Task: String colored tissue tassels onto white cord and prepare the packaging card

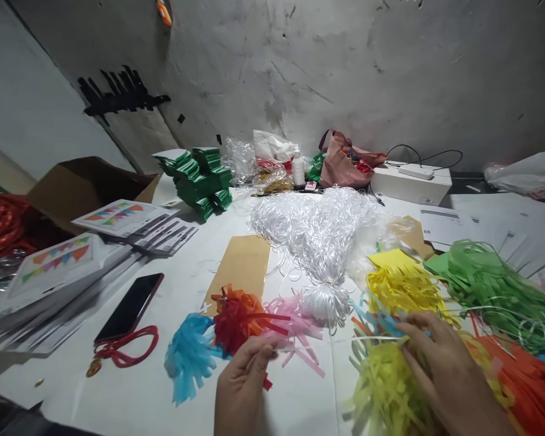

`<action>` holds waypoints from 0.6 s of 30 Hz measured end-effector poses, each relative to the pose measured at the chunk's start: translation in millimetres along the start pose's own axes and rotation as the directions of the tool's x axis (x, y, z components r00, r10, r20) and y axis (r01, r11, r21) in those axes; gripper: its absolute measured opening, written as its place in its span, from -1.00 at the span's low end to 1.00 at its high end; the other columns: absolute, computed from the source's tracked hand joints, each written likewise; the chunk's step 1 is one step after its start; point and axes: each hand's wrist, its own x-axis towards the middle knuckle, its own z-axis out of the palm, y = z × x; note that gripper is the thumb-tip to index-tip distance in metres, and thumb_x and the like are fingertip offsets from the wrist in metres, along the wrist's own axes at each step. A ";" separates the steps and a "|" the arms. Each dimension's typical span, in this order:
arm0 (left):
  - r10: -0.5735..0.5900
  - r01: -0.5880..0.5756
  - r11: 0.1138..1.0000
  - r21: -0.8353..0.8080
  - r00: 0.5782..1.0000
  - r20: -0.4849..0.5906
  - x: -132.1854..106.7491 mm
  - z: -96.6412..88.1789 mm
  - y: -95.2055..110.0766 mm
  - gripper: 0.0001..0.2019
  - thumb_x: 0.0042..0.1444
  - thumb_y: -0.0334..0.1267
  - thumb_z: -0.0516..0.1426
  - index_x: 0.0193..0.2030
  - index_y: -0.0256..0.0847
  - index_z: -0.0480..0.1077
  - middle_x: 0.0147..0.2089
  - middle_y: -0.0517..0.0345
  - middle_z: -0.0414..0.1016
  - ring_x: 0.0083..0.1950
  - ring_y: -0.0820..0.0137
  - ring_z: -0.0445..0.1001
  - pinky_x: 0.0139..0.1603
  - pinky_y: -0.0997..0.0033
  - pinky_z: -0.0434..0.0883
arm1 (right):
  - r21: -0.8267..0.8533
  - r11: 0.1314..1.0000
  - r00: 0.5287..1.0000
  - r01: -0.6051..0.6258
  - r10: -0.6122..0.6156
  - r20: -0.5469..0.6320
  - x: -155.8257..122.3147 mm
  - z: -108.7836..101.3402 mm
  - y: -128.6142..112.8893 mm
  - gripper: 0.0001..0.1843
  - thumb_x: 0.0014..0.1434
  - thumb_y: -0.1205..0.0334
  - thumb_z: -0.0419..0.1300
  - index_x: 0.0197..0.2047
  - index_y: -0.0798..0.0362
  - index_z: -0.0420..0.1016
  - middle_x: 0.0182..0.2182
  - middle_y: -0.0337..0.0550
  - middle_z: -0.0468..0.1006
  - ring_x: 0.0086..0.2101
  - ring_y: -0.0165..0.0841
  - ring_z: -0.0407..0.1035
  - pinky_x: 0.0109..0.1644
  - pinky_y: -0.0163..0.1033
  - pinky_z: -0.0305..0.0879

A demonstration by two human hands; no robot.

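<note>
My left hand (245, 381) is closed, thumb and forefinger pinching a thin white ribbon (358, 340). The ribbon runs across to my right hand (440, 363), whose bent fingers are closed at the top of a yellow-green paper tassel (381, 387); motion blurs them a little. Beside my left hand lie a blue tassel (188, 357), a red tassel (231, 327), an orange tassel (240, 300) and a pink tassel (295, 321). Past my right hand are yellow fringed paper (399, 284), green fringed paper (495, 284) and orange-red fringed paper (531, 381).
A heap of white ribbon (318, 230) lies mid-table near a brown card (238, 266). At left are a phone (129, 306) with a red cord and stacks of printed sheets (59, 284). Behind stand green bundles (197, 181), a white bottle (298, 168) and a white box (413, 184).
</note>
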 end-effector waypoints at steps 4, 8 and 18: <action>0.291 -0.301 0.954 -0.010 0.915 0.277 -12.6 11.4 -4.7 -0.83 0.22 -0.17 0.23 -0.34 -0.12 0.61 -0.35 0.11 0.58 -0.27 0.29 0.53 -0.19 0.39 0.48 | 0.150 0.957 0.960 0.247 -0.263 0.098 9.3 29.0 -55.9 -0.45 0.30 0.34 0.04 0.35 0.08 0.20 0.18 0.07 0.42 0.18 -0.05 0.27 0.19 0.02 0.23; 0.320 -0.353 0.934 0.058 0.896 0.308 -10.6 5.8 -15.7 -0.84 0.30 -0.18 0.15 -0.15 -0.06 0.57 -0.19 0.09 0.61 -0.15 0.27 0.57 -0.13 0.37 0.51 | 0.453 0.888 0.903 0.074 -0.253 0.348 24.5 62.0 -97.4 -0.74 0.41 0.33 -0.08 -0.12 0.01 0.43 -0.31 -0.16 0.59 -0.30 -0.30 0.48 -0.23 -0.24 0.37; 0.292 -0.559 0.588 0.585 0.821 0.491 37.4 -40.5 -37.3 -0.81 0.25 -0.30 0.11 -0.14 -0.06 0.57 -0.04 0.05 0.64 0.01 0.09 0.53 0.06 -0.08 0.38 | 0.203 0.978 0.770 -0.036 -0.103 0.630 90.3 136.4 -103.2 -0.55 0.15 0.44 0.26 0.12 0.09 0.41 -0.17 -0.10 0.63 -0.20 -0.28 0.50 -0.15 -0.26 0.33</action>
